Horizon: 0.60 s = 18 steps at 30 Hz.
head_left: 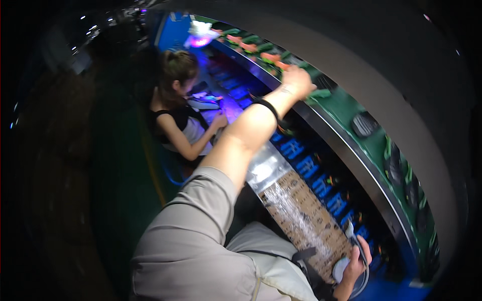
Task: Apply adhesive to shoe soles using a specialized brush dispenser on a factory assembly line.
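My left hand (298,83) is stretched far forward over the green conveyor belt (346,108), a dark band on its forearm. Its blurred fingers are beside an orange shoe-like piece (282,65), and I cannot tell whether they grip it. Near the thumb lies a green strip (320,94). At the lower right, my right hand (359,258) has its fingers curled round a pale object (350,231) with a thin, light cord looping down. What kind of object it is does not show. A rounded whitish piece (341,269) sits by that hand's thumb.
Dark soles (365,124) and more orange pieces (248,47) ride the belt. Below its metal edge (351,160) runs a rack of blue holders (306,165). A cardboard-covered ledge (301,213) lies before me. Another person (178,108) works seated at the left under purple light.
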Each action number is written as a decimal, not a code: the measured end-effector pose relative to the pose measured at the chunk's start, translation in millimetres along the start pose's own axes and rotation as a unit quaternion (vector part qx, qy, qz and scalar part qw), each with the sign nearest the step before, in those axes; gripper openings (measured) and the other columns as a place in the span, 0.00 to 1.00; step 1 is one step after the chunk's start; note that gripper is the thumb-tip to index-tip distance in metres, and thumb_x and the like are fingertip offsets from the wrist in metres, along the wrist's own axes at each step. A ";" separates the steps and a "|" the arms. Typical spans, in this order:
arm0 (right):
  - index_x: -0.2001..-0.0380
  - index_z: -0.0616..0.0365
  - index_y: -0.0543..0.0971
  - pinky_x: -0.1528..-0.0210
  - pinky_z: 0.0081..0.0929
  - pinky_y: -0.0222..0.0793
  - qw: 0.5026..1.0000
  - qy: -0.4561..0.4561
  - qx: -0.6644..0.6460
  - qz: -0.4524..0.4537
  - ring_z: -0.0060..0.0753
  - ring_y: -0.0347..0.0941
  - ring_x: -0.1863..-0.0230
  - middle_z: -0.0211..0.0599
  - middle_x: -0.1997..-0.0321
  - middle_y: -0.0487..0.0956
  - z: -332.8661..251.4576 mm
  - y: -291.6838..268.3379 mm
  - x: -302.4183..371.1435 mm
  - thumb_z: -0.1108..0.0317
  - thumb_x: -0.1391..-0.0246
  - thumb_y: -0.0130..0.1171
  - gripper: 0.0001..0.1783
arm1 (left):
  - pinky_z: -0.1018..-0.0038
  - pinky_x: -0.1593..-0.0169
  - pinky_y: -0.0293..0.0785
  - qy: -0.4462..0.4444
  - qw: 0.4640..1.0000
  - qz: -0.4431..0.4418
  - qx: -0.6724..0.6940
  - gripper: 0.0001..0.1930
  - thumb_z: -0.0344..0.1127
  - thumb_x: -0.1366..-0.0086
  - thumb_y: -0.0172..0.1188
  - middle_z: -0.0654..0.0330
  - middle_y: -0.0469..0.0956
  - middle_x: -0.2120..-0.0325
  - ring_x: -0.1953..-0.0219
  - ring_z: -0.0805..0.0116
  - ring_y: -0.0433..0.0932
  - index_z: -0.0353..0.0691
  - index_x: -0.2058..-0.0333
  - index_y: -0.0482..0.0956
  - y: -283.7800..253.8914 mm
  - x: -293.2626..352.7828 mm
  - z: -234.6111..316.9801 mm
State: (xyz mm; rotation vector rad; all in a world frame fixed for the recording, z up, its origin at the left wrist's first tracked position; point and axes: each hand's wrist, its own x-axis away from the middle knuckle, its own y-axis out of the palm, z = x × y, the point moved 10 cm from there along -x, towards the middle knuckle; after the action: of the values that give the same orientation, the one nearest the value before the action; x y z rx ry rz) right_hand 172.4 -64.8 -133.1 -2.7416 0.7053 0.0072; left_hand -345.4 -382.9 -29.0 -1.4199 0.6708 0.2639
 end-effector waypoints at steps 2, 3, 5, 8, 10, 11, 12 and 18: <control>0.52 0.70 0.83 0.41 0.31 0.70 0.998 -0.057 0.032 -0.019 0.36 0.79 0.50 0.46 0.52 0.85 -18.4 7.6 -2.9 0.70 0.42 0.63 0.17 | 0.58 0.47 0.80 -0.037 0.974 -0.179 0.136 0.35 0.57 0.40 0.66 0.40 0.85 0.60 0.53 0.45 0.85 0.24 0.52 0.78 21.1 5.2 -7.2; 0.52 0.69 0.83 0.39 0.32 0.69 0.998 -0.058 0.030 -0.017 0.36 0.79 0.48 0.46 0.51 0.85 -13.5 6.1 -3.0 0.70 0.42 0.63 0.17 | 0.58 0.48 0.81 -0.019 0.972 -0.199 0.119 0.35 0.54 0.41 0.69 0.39 0.85 0.59 0.54 0.45 0.85 0.23 0.51 0.75 17.5 10.9 -5.5; 0.53 0.66 0.84 0.57 0.21 0.72 1.000 -0.028 0.008 -0.009 0.22 0.77 0.63 0.33 0.60 0.84 -3.9 7.4 -2.6 0.71 0.43 0.63 0.15 | 0.58 0.48 0.81 -0.004 0.970 -0.208 0.123 0.33 0.53 0.46 0.74 0.37 0.85 0.60 0.54 0.44 0.85 0.24 0.57 0.83 17.0 15.8 -10.8; 0.55 0.66 0.84 0.65 0.18 0.68 0.999 -0.033 -0.033 0.026 0.16 0.73 0.70 0.28 0.69 0.81 -1.3 2.1 -2.8 0.70 0.43 0.64 0.14 | 0.62 0.50 0.82 -0.041 0.918 -0.211 0.334 0.30 0.46 0.46 0.75 0.38 0.85 0.61 0.57 0.51 0.87 0.23 0.54 0.83 19.8 46.6 -9.2; 0.53 0.69 0.81 0.65 0.17 0.64 0.994 -0.035 -0.091 0.049 0.16 0.70 0.71 0.29 0.68 0.79 7.0 -1.4 -1.5 0.68 0.39 0.62 0.15 | 0.68 0.55 0.83 -0.133 0.749 -0.266 0.592 0.18 0.31 0.39 0.68 0.49 0.87 0.62 0.60 0.65 0.86 0.25 0.53 0.83 24.6 99.4 27.2; 0.53 0.69 0.81 0.64 0.17 0.64 0.990 -0.031 -0.127 0.056 0.16 0.69 0.71 0.29 0.69 0.79 11.6 -3.7 0.1 0.68 0.38 0.62 0.15 | 0.69 0.55 0.82 -0.178 0.671 -0.253 0.673 0.14 0.27 0.37 0.64 0.53 0.86 0.61 0.61 0.68 0.85 0.26 0.53 0.82 21.1 126.2 41.4; 0.52 0.69 0.81 0.64 0.16 0.64 0.984 -0.027 -0.163 0.060 0.16 0.69 0.71 0.28 0.69 0.78 17.8 -5.4 0.0 0.68 0.37 0.62 0.15 | 0.71 0.54 0.81 -0.188 0.582 -0.211 0.762 0.13 0.26 0.36 0.61 0.56 0.86 0.61 0.62 0.68 0.84 0.27 0.53 0.82 14.6 151.9 53.0; 0.52 0.67 0.80 0.59 0.16 0.68 0.960 0.019 -0.277 0.032 0.15 0.66 0.71 0.25 0.71 0.76 23.5 11.6 -9.5 0.68 0.36 0.62 0.14 | 0.69 0.53 0.80 -0.261 0.415 -0.272 0.828 0.17 0.33 0.34 0.61 0.58 0.83 0.58 0.58 0.68 0.83 0.32 0.48 0.78 8.1 304.7 115.1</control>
State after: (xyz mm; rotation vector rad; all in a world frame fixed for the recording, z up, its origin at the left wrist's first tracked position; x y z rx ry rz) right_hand 160.2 -63.0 -158.2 -3.2526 0.9185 0.1967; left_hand -77.8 -337.3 -209.2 0.5409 -0.2732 -0.4592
